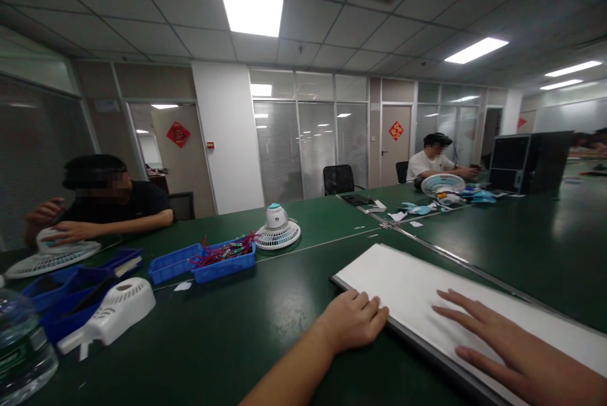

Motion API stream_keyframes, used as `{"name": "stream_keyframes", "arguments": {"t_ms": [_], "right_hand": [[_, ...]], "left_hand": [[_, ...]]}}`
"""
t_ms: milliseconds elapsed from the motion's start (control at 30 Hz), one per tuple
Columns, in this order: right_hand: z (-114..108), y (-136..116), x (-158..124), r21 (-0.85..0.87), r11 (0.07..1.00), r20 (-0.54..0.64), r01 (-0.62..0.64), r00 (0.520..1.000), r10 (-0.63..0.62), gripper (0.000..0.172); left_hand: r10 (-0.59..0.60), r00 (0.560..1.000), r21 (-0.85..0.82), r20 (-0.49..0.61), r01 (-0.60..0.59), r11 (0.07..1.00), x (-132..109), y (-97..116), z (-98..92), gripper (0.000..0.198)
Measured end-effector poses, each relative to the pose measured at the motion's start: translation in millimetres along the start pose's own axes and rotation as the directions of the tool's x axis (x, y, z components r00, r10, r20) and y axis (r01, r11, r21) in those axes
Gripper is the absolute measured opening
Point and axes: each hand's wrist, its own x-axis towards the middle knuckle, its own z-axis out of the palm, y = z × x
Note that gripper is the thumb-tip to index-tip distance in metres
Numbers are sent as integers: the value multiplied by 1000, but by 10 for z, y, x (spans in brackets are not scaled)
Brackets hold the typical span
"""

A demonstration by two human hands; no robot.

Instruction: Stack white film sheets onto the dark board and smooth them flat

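Note:
A flat white board [417, 286] with a dark edge lies slanting across the green table at the lower right. My left hand [355, 320] rests at its near left edge, fingers curled together over the rim; what they grip, if anything, is mostly hidden. Over the white surface, my right hand [502, 343] is spread with its fingers apart and holds nothing. Whether its fingertips touch the surface cannot be told.
On the green table [284, 305] are blue bins [225, 260] with wires, a white fan part [277, 229], a white housing [126, 308], a water bottle [21, 343] and a black case [531, 162]. Two people sit across, one handling a fan part.

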Motion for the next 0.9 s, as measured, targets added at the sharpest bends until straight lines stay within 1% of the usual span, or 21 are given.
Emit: {"name": "stream_keyframes", "arguments": {"t_ms": [67, 133, 167, 233, 300, 367, 467, 600, 700, 800, 900], "right_hand": [[114, -72, 127, -18, 998, 105, 57, 993, -55, 64], [215, -45, 245, -30, 995, 175, 92, 981, -85, 63], [256, -1, 306, -41, 995, 179, 96, 980, -87, 62], [308, 123, 437, -74, 994, 144, 85, 987, -73, 61], [324, 254, 563, -122, 991, 106, 55, 994, -42, 63], [322, 337, 644, -165, 986, 102, 31, 995, -14, 66], [349, 298, 621, -191, 981, 128, 26, 992, -1, 67], [494, 61, 433, -202, 978, 161, 60, 987, -27, 72], [624, -46, 375, -184, 979, 163, 88, 985, -58, 70], [721, -30, 423, -262, 960, 190, 95, 981, -45, 67], [779, 44, 496, -310, 947, 179, 83, 983, -27, 66]], "left_hand": [[-6, 1000, 7, -17, 6, 1000, 71, -4, 71, 36], [-12, 999, 11, -30, 12, 1000, 81, -14, 112, 41], [-14, 999, 13, -34, 14, 1000, 64, -20, 120, 44], [-24, 999, 15, -36, 24, 1000, -3, -33, 115, 48], [-51, 998, 17, -32, 52, 999, -93, -45, 87, 47], [-85, 996, 13, -23, 85, 996, -176, -57, 46, 45], [-99, 995, -7, -2, 99, 995, -243, -77, -10, 42], [-32, 999, -30, 20, 33, 999, -223, -99, -25, 37], [0, 999, -19, 40, 1, 1000, -196, -98, 5, 40], [0, 998, 16, 63, -1, 1000, -209, -79, 35, 41], [-11, 997, 47, 70, 8, 999, -255, -60, 55, 44]]}}
